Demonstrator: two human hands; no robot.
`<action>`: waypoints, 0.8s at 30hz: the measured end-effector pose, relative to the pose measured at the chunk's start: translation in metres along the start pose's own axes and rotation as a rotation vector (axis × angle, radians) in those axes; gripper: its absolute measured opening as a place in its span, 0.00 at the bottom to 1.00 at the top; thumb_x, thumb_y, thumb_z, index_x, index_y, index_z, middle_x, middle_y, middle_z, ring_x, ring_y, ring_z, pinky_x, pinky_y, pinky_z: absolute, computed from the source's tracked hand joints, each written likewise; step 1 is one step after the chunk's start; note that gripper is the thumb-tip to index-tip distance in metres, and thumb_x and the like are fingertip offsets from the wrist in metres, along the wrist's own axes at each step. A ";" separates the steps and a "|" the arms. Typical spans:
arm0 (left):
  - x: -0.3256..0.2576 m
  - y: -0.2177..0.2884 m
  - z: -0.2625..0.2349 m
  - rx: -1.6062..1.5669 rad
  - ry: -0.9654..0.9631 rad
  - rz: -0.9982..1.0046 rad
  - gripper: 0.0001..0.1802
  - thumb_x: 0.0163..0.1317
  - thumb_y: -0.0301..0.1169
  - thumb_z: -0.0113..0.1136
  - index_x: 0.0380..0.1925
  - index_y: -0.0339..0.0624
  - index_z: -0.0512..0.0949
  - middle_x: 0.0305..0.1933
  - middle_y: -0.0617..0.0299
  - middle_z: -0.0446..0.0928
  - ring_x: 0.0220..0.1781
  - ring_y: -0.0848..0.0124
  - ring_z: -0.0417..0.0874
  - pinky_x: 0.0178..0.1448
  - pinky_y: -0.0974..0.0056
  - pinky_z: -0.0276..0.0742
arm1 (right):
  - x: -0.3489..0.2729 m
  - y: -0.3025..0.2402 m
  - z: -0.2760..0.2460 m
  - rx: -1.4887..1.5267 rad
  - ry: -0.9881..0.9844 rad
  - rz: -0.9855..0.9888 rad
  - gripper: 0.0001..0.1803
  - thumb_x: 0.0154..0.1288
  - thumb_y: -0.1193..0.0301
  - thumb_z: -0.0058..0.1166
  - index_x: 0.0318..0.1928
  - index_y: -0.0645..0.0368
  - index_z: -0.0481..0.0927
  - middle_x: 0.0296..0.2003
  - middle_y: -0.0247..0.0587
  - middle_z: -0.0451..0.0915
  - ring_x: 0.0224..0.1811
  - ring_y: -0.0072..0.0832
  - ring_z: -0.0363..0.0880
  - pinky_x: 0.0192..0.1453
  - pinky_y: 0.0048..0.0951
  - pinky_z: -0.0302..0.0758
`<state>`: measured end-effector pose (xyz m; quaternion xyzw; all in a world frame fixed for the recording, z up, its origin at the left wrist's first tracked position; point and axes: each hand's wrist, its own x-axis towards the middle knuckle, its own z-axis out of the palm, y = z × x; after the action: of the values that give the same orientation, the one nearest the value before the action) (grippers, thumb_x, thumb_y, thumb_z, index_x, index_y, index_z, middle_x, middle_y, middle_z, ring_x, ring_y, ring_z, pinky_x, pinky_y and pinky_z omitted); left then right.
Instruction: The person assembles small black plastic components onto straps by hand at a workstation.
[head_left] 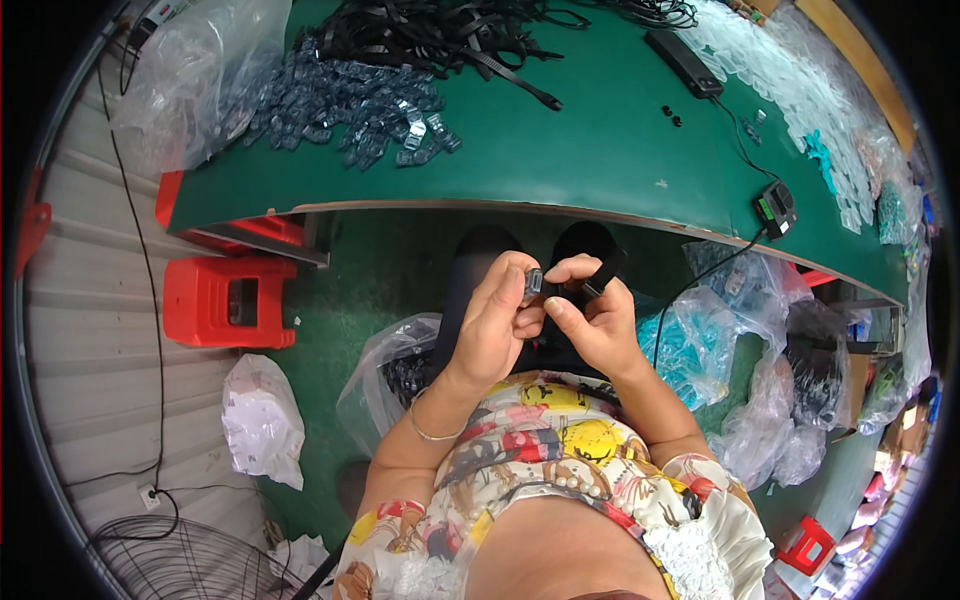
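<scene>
In front of my body, over my lap, both hands are raised close together. My left hand (488, 325) is closed, pinching a small dark see-through plastic piece (535, 284) between thumb and fingers. A black strap (603, 275) runs through the fingers of my right hand (608, 328), which is curled around it. The right thumb and fingertip are close beside the plastic piece; whether the strap joins it I cannot tell. Similar dark plastic pieces lie in a heap (350, 105) on the green table (560, 150), with a tangle of black straps (430, 30) behind them.
The table edge runs just beyond my hands. A black device (775, 208) with a cable sits near its right side, by a long black box (684, 62). Clear plastic parts (800, 100) spread farther right. A red stool (230, 302) stands left; bags of turquoise parts (695, 345) lie right.
</scene>
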<state>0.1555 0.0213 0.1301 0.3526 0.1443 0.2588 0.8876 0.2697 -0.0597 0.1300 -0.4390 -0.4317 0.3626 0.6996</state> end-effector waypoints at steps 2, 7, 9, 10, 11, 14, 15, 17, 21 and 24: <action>0.001 0.000 0.000 -0.025 0.006 -0.009 0.14 0.69 0.43 0.40 0.37 0.44 0.66 0.28 0.70 0.59 0.25 0.83 0.55 0.26 0.78 0.54 | -0.002 0.004 0.000 -0.030 0.029 0.010 0.12 0.57 0.79 0.54 0.42 0.65 0.70 0.37 0.39 0.71 0.37 0.23 0.72 0.43 0.23 0.69; 0.000 -0.001 -0.002 -0.164 0.017 -0.043 0.14 0.69 0.42 0.39 0.35 0.44 0.66 0.28 0.69 0.59 0.24 0.82 0.56 0.26 0.78 0.55 | -0.002 0.013 -0.003 -0.245 0.061 -0.094 0.12 0.52 0.81 0.55 0.40 0.66 0.73 0.35 0.42 0.74 0.35 0.25 0.75 0.40 0.24 0.72; -0.001 -0.003 -0.003 -0.175 0.005 -0.043 0.14 0.69 0.42 0.39 0.35 0.43 0.66 0.28 0.69 0.59 0.24 0.82 0.56 0.27 0.77 0.55 | -0.002 0.014 -0.001 -0.245 0.076 -0.093 0.12 0.52 0.81 0.56 0.39 0.66 0.73 0.34 0.41 0.74 0.35 0.26 0.75 0.39 0.24 0.72; 0.000 -0.003 -0.003 -0.175 0.004 -0.043 0.14 0.69 0.42 0.39 0.35 0.43 0.66 0.28 0.69 0.59 0.24 0.82 0.56 0.27 0.77 0.55 | -0.002 0.014 -0.001 -0.245 0.092 -0.093 0.12 0.52 0.81 0.56 0.39 0.66 0.73 0.33 0.41 0.75 0.34 0.26 0.75 0.39 0.24 0.72; -0.001 -0.003 -0.003 -0.150 0.009 -0.039 0.14 0.69 0.42 0.39 0.35 0.43 0.65 0.28 0.69 0.59 0.24 0.82 0.57 0.27 0.77 0.56 | -0.002 0.014 -0.001 -0.245 0.092 -0.092 0.12 0.52 0.81 0.56 0.39 0.66 0.73 0.33 0.41 0.75 0.34 0.26 0.75 0.39 0.24 0.72; -0.002 -0.009 -0.006 -0.125 0.010 -0.057 0.14 0.69 0.42 0.38 0.35 0.44 0.65 0.29 0.69 0.60 0.25 0.81 0.58 0.28 0.77 0.57 | 0.000 0.013 -0.002 -0.295 0.082 -0.150 0.12 0.52 0.81 0.55 0.39 0.66 0.73 0.33 0.41 0.74 0.34 0.25 0.75 0.38 0.23 0.71; -0.003 -0.012 -0.008 -0.126 0.008 -0.079 0.13 0.69 0.42 0.38 0.36 0.44 0.65 0.29 0.69 0.61 0.26 0.81 0.60 0.28 0.77 0.58 | 0.000 0.013 -0.002 -0.281 0.073 -0.141 0.12 0.52 0.81 0.55 0.39 0.66 0.73 0.33 0.41 0.74 0.34 0.25 0.75 0.38 0.23 0.71; -0.004 -0.013 -0.009 -0.175 0.013 -0.078 0.13 0.69 0.41 0.39 0.35 0.44 0.65 0.30 0.68 0.60 0.26 0.81 0.60 0.29 0.77 0.59 | -0.001 0.013 -0.003 -0.268 0.065 -0.133 0.11 0.52 0.81 0.55 0.39 0.65 0.73 0.34 0.41 0.74 0.34 0.25 0.75 0.38 0.23 0.71; -0.003 -0.008 -0.009 -0.220 -0.046 -0.002 0.16 0.68 0.44 0.40 0.35 0.43 0.66 0.28 0.68 0.59 0.25 0.80 0.58 0.28 0.76 0.58 | -0.005 0.013 0.000 -0.216 0.070 -0.092 0.11 0.53 0.80 0.55 0.39 0.65 0.73 0.33 0.40 0.74 0.34 0.24 0.74 0.39 0.23 0.71; -0.005 -0.009 -0.008 -0.250 -0.044 -0.028 0.13 0.68 0.42 0.41 0.33 0.44 0.63 0.30 0.67 0.59 0.27 0.79 0.59 0.30 0.76 0.61 | -0.006 0.014 0.002 -0.173 0.080 -0.083 0.11 0.53 0.80 0.55 0.39 0.65 0.73 0.33 0.40 0.74 0.34 0.24 0.74 0.39 0.24 0.71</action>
<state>0.1514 0.0177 0.1185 0.2427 0.0962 0.2543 0.9312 0.2635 -0.0595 0.1161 -0.4938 -0.4509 0.2770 0.6900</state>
